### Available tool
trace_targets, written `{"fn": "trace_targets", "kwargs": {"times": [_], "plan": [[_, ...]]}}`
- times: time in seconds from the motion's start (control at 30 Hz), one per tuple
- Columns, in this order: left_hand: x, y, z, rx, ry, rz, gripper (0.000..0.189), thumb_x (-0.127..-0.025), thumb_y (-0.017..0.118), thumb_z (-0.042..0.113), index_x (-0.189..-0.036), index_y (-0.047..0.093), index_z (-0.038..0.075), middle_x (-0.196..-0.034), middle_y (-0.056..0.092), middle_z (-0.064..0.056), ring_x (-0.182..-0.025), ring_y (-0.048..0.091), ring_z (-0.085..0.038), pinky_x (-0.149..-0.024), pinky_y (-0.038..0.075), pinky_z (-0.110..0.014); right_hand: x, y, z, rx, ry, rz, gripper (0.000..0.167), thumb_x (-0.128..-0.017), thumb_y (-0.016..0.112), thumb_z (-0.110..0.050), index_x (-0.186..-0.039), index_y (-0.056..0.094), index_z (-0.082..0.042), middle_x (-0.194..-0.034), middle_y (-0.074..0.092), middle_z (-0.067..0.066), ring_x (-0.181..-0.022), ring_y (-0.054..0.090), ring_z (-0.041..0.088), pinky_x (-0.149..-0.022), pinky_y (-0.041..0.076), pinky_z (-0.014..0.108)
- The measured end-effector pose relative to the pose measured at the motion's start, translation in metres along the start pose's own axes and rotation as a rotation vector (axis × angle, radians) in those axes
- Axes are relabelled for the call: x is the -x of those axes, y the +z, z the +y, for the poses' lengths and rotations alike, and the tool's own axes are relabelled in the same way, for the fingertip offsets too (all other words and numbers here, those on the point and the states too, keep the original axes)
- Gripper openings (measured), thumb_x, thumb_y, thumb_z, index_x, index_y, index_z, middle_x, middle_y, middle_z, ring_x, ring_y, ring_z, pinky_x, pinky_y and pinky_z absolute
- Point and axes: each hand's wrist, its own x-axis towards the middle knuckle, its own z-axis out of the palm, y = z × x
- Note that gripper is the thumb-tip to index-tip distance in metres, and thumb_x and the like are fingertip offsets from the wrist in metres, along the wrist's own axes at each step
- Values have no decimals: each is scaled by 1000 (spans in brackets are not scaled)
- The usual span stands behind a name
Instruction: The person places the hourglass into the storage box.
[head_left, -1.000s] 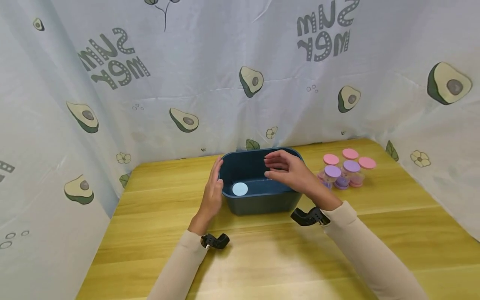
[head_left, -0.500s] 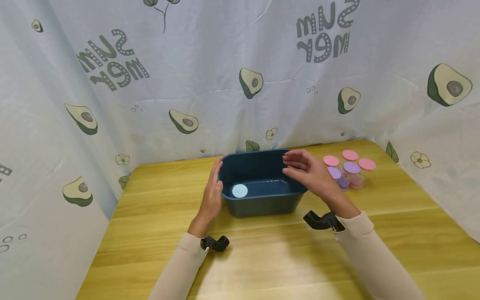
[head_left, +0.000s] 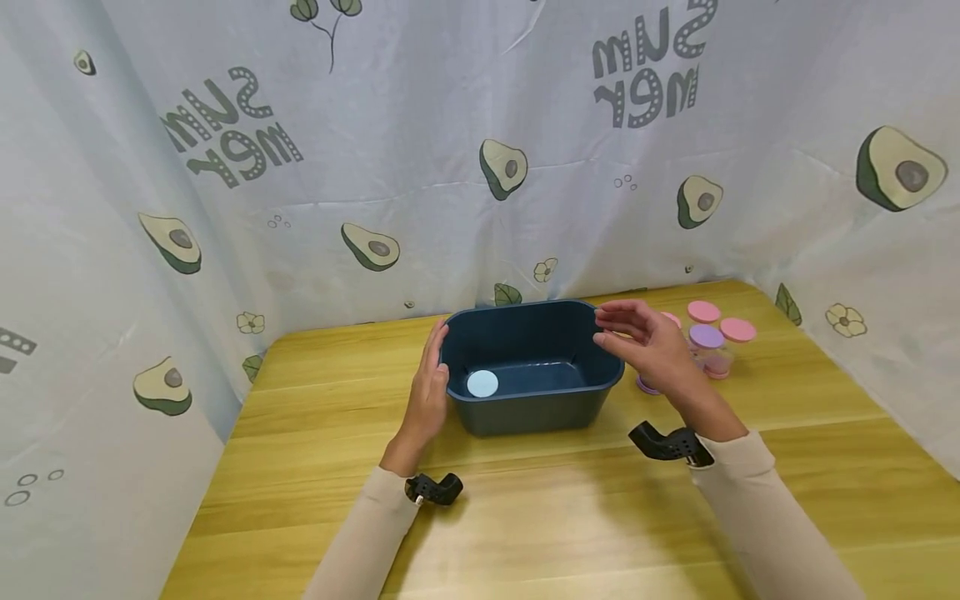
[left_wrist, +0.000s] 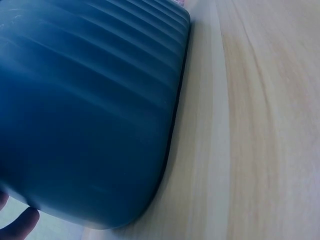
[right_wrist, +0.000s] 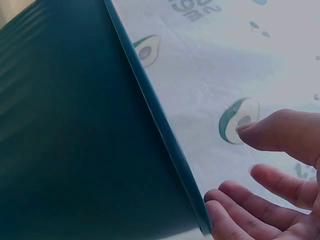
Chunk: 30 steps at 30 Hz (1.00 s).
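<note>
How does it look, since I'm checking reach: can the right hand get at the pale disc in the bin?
Probably yes. The bin is open on top; the empty right hand is near its right rim, and nothing covers the pale disc at the left end.

right grip shifted from over blue bin to its right rim, nearer purple lid now hidden

An avocado-printed pale curtain hangs behind the wooden table.
</note>
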Motion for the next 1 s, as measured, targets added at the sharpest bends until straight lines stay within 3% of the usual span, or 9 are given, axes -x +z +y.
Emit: {"fn": "trace_targets", "kwargs": {"times": [0.1, 0.3, 0.47, 0.57, 0.7, 1.0], "plan": [[-2, -1, -1, 1, 10, 3, 57, -95, 26, 8, -152, 22, 5, -159, 18, -11, -146, 18, -26, -114, 18, -54, -1, -4, 0, 2, 23, 17, 48, -91, 66, -20, -131, 48, 0, -129, 55, 21, -116, 58, 22, -87, 47, 12], [-2, -1, -3, 6, 15, 8, 58, -95, 27, 7, -152, 22, 5, -160, 17, -10, -146, 17, -27, -114, 16, -57, 2, -13, 4, 11, 34, 62, 49, -91, 66, -21, -132, 48, 0, -126, 58, 9, -115, 58, 14, -86, 47, 13], [2, 0, 0, -10, -13, 2, 55, -100, 24, 21, -152, 22, 5, -160, 17, -6, -146, 17, -26, -114, 17, -56, 8, -20, 13, 106, -4, 117, 49, -90, 67, -19, -131, 49, 3, -126, 57, 16, -111, 57, 5, -87, 45, 10], [3, 1, 1, -11, -23, 4, 56, -102, 22, 30, -153, 21, 6, -160, 17, -2, -146, 18, -23, -114, 18, -54, 10, -24, 18, 151, -8, 159, 48, -90, 67, -19, -130, 50, 2, -127, 56, 18, -112, 57, 8, -88, 44, 9], [2, 2, 1, -8, -23, 5, 57, -102, 22, 31, -153, 21, 6, -160, 16, 1, -146, 17, -20, -115, 18, -53, 13, -29, 25, 194, -11, 213, 48, -89, 68, -19, -129, 52, 2, -126, 57, 19, -112, 58, 15, -87, 44, 9], [3, 1, 1, -2, -16, 2, 56, -97, 25, 13, -153, 21, 6, -160, 17, -5, -146, 18, -25, -114, 19, -56, 23, -40, 36, 231, 33, 237, 55, -90, 67, -21, -135, 47, 2, -131, 53, 23, -118, 54, 28, -87, 42, 6]]}}
